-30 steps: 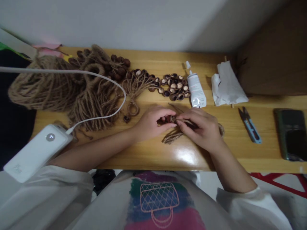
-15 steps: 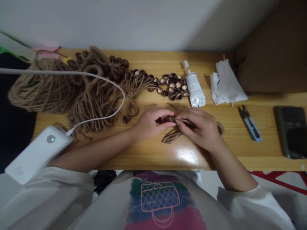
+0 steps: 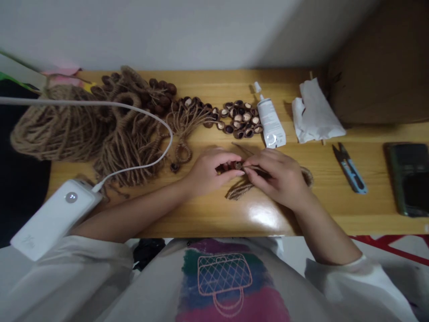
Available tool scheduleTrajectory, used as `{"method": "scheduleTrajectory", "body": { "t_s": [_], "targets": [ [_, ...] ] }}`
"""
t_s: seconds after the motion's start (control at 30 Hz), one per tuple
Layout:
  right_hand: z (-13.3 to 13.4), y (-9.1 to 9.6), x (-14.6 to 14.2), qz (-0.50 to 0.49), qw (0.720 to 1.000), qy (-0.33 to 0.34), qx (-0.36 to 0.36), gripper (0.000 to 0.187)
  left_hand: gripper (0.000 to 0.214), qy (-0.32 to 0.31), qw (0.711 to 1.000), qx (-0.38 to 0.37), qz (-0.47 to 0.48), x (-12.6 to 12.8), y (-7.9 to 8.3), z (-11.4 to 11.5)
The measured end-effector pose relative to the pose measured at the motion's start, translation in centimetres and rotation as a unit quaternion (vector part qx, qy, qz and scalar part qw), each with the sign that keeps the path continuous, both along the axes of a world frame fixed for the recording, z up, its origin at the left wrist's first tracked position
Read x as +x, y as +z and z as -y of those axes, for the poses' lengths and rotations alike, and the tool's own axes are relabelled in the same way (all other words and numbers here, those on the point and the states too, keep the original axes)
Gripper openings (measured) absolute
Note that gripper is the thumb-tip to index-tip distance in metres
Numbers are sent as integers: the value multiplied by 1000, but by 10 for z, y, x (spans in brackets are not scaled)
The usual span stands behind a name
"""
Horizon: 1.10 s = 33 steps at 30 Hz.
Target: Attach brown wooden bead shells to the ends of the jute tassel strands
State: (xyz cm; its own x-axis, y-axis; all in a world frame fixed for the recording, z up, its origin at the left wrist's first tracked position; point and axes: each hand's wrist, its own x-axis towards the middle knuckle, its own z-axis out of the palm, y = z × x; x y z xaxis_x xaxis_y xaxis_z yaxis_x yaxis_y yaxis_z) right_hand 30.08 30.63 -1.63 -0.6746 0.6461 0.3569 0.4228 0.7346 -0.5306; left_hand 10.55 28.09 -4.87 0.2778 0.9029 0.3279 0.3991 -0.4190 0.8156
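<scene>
My left hand [image 3: 209, 170] pinches a small brown nut shell [image 3: 238, 166] at the middle of the wooden table [image 3: 208, 214]. My right hand [image 3: 278, 176] meets it from the right, fingers pinched on a strand of jute cord [image 3: 239, 190] that trails onto the table below the hands. Both hands are closed. A loose pile of nut shells [image 3: 241, 121] lies just beyond them, next to a white glue tube [image 3: 270, 121].
A big heap of jute cord and finished tassels [image 3: 100, 120] fills the left of the table. A white power bank [image 3: 50, 219] with its cable lies at the near left. Crumpled white paper [image 3: 315, 114], blue thread snips [image 3: 350, 167] and a dark phone [image 3: 409, 179] lie to the right.
The hands have stayed together at the same spot with only small finger movements. The view has shifted slightly.
</scene>
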Motion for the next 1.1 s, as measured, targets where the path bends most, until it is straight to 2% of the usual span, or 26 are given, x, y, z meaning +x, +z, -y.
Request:
{"method": "scheduleTrajectory", "body": {
  "t_s": [0.37,0.63,0.87,1.1],
  "targets": [
    [0,1,1,2,1000,-2,-7,7,20,-5,1000,8,5,-1,-3,-1],
    [0,-1,1,-7,1000,-2,9,5,27,-10,1000,-20,11,-1,-2,1],
    [1,0,0,-10,1000,-2,8,4,25,-9,1000,1,-8,-1,-1,0],
    [1,1,0,-19,1000,-1,-1,5,23,-11,1000,-10,-12,-1,0,0]
  ]
}}
